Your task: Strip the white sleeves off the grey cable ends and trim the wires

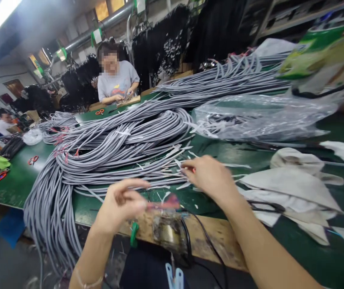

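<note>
My left hand (126,204) is curled, its thumb and fingertips together on a blurred bundle of red wires (162,204) that points right. My right hand (204,174) is above the stripped cable ends, its fingers pinched round something small with a bit of red showing. Beneath and beyond both hands lie looped bundles of grey cable (123,140), whose pale ends reach toward my right hand. A small metal device (170,230) sits on a wooden board (220,241) just below the red wires.
Grey cables hang over the front edge at left. A clear plastic bag (259,116), pale cloths (292,188) and dark scissors (265,206) lie at right. Light blue handles (174,277) show at the bottom. Across the green table (18,180), a person (117,80) sits working.
</note>
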### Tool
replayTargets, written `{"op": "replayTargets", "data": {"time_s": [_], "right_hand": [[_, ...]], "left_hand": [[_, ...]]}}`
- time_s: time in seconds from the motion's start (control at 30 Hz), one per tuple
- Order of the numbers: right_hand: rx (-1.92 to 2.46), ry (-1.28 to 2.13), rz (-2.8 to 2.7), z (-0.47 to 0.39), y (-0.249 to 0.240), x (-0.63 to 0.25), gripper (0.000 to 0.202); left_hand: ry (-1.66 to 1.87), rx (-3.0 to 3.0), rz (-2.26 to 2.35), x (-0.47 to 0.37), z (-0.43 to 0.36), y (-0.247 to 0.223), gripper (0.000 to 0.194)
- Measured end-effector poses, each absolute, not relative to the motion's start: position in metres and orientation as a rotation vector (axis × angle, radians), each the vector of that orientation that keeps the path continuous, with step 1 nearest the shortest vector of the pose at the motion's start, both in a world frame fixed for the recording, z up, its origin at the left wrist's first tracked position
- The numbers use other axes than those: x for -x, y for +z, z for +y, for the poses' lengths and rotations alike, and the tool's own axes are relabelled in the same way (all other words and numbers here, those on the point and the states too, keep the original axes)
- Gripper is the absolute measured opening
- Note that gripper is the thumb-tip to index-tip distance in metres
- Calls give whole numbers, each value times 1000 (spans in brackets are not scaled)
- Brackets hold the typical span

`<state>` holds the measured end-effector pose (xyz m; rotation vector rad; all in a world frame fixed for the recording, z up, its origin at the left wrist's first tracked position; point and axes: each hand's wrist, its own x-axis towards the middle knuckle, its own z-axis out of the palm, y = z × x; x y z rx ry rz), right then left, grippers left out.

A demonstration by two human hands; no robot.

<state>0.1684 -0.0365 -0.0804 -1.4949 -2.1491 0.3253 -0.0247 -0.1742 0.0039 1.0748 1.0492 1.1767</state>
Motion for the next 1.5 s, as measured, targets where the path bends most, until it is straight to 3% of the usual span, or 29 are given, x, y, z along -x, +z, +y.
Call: {"op": "replayTargets", "data": {"time_s": [0.13,0.23,0.37,0.43,0.5,0.6,0.8,0.97,1.13,1.27,1.37,1.5], "right_hand": [[1189,571,-2352,-65,-83,-119,20],[1102,661,-2416,-77,-90,-100,2],[1113,658,-2444,-76,-98,-101,25],[1132,633,-2442,-71,-99,-106,32],[1160,602,-2424,-64,-99,-112,37],[1247,521,-2326,-54,-99,-122,45],[1282,406,-1971,-36,-97,-142,36],[1277,364,-1843,-33,-85,-151,31],[1255,404,-1643,-40,-70,-154,32],[1267,538,-1458,-45,-63,-151,46],[1265,662,-1471,-45,-62,-151,56],[1320,664,-1649,-37,-62,-162,50]], "left_hand": [[909,-989,1338,47,-258,-27,50],[639,-897,1563,72,-297,-79,48],[311,-1146,1957,88,-310,-113,22],[407,-1313,1901,87,-296,-103,15],[632,-1430,1841,85,-269,-87,21],[879,-1809,2039,87,-216,-75,16],[540,-2295,2161,95,-149,-99,3],[673,-2312,2188,106,-129,-96,9],[870,-2331,2148,114,-106,-55,16],[972,-2445,1831,84,-99,-23,21],[757,-2577,1600,39,-88,-18,24],[694,-2535,1532,3,-70,-28,20]]}}
